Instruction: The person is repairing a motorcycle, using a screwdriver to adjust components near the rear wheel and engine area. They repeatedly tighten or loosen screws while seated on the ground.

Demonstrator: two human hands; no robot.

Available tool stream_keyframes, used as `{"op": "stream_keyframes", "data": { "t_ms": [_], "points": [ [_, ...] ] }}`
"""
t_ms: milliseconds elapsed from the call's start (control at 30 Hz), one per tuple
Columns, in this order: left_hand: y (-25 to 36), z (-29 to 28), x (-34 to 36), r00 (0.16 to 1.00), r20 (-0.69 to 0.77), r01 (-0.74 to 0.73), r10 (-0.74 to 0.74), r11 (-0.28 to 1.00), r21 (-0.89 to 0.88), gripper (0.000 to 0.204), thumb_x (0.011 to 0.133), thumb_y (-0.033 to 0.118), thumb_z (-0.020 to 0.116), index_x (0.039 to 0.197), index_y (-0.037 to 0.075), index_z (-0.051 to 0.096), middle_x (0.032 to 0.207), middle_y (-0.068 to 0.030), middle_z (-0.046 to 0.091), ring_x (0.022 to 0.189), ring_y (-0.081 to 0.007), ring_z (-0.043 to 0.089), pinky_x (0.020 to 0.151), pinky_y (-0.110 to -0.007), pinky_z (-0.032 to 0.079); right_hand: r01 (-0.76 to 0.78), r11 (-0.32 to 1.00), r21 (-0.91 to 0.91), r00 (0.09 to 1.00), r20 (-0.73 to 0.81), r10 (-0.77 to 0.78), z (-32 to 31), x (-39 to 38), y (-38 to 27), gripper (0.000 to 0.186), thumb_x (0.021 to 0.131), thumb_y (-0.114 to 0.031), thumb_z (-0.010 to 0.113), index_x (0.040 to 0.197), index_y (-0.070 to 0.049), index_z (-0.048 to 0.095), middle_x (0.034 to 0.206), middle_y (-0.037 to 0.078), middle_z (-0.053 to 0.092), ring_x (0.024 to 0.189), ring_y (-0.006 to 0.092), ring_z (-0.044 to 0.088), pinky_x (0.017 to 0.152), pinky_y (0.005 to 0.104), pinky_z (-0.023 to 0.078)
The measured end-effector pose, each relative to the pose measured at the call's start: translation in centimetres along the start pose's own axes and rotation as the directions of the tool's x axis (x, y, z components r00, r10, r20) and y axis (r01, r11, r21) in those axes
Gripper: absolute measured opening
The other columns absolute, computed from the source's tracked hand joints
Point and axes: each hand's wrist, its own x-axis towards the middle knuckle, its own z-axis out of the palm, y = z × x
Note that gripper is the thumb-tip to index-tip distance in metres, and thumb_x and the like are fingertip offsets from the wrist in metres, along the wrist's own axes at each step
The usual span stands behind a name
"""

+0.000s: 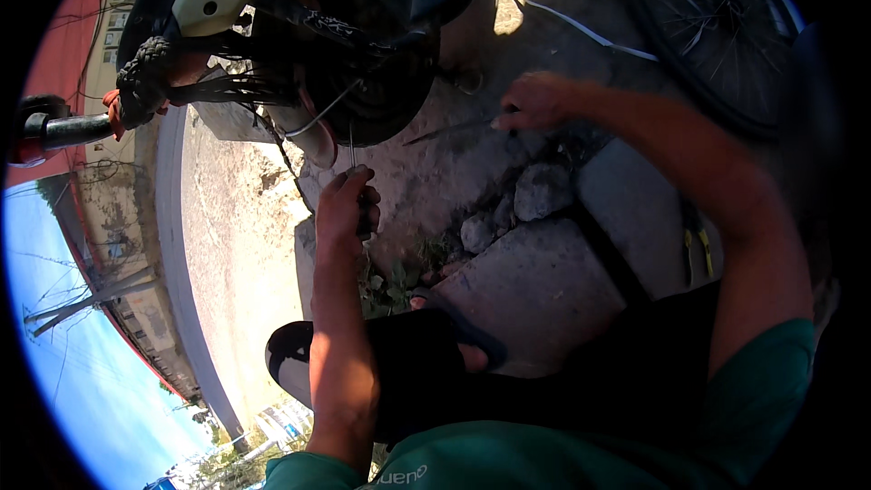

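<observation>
My left hand is closed around the dark handle of a screwdriver. Its thin metal shaft points up towards the lower edge of a motorcycle's dark wheel; whether the tip touches it I cannot tell. To the right, my right hand pinches one end of a long, thin, dark blade-like strip, held over the ground with its narrow end towards the wheel. Above my left hand, a curved metal rod crosses in front of the wheel.
The motorcycle's handlebar grip and bundled cables reach left. A spoked bicycle wheel stands at upper right. Rocks and a stone slab lie before me. Yellow-handled pliers are at the right, near my right arm.
</observation>
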Motion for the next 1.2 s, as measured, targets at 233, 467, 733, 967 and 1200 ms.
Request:
{"op": "stream_keyframes", "data": {
  "t_ms": [233, 467, 733, 967, 1200],
  "points": [
    [0.7, 2.5, -0.2, 0.995, 0.100, 0.027, 0.029, 0.856, -0.517, 0.030, 0.100, 0.033, 0.055, 0.110, 0.006, 0.060, 0.072, -0.0037, 0.057, 0.051, -0.0134, 0.047, 0.046, -0.029, 0.037, -0.063, 0.982, 0.176, 0.998, -0.010, 0.066, -0.3, -0.1, -0.7, 0.058, 0.095, -0.053, 0.048, 0.091, 0.001, 0.070, 0.086, 0.022, 0.068, 0.088, 0.0392, 0.066, 0.081, 0.0494, 0.049],
    [2.8, 2.9, 1.5, 0.956, 0.264, 0.085, 0.128, 0.740, -0.667, 0.031, 0.101, 0.040, 0.052, 0.107, 0.011, 0.059, 0.075, -0.0036, 0.058, 0.055, -0.0149, 0.048, 0.051, -0.031, 0.038, -0.011, 0.938, 0.346, 0.994, -0.101, 0.049, 1.3, -0.4, -1.0, 0.054, 0.098, -0.049, 0.047, 0.094, -0.001, 0.070, 0.079, 0.019, 0.067, 0.076, 0.0352, 0.066, 0.074, 0.0459, 0.050],
    [2.3, 7.1, 1.2, 0.961, 0.245, 0.103, 0.130, 0.653, -0.750, 0.035, 0.101, 0.046, 0.050, 0.104, 0.012, 0.059, 0.077, -0.0022, 0.055, 0.061, -0.0147, 0.045, 0.057, -0.032, 0.038, -0.106, 0.912, 0.397, 0.987, -0.071, 0.146, 0.7, -1.6, -1.7, 0.054, 0.096, -0.048, 0.050, 0.101, 0.002, 0.069, 0.091, 0.026, 0.068, 0.088, 0.0400, 0.066, 0.081, 0.0485, 0.049],
    [2.5, 11.3, 2.6, 0.949, 0.195, 0.018, 0.246, 0.576, -0.817, 0.033, 0.104, 0.040, 0.047, 0.105, 0.008, 0.054, 0.079, -0.0076, 0.059, 0.066, -0.0210, 0.056, 0.061, -0.042, 0.048, -0.107, 0.927, 0.361, 0.974, -0.150, 0.171, 1.7, -2.7, -1.8, 0.049, 0.096, -0.045, 0.053, 0.095, 0.001, 0.071, 0.083, 0.020, 0.069, 0.077, 0.0314, 0.068, 0.072, 0.0441, 0.051],
    [2.2, 13.9, 4.5, 0.958, 0.166, -0.009, 0.236, 0.600, -0.800, 0.030, 0.104, 0.037, 0.047, 0.103, 0.008, 0.053, 0.083, -0.0062, 0.055, 0.073, -0.0200, 0.051, 0.075, -0.043, 0.047, -0.159, 0.892, 0.422, 0.970, -0.103, 0.221, 1.0, -5.2, -1.9, 0.049, 0.095, -0.044, 0.054, 0.094, 0.003, 0.071, 0.083, 0.022, 0.068, 0.079, 0.0327, 0.067, 0.074, 0.0448, 0.051]
  ]
}}
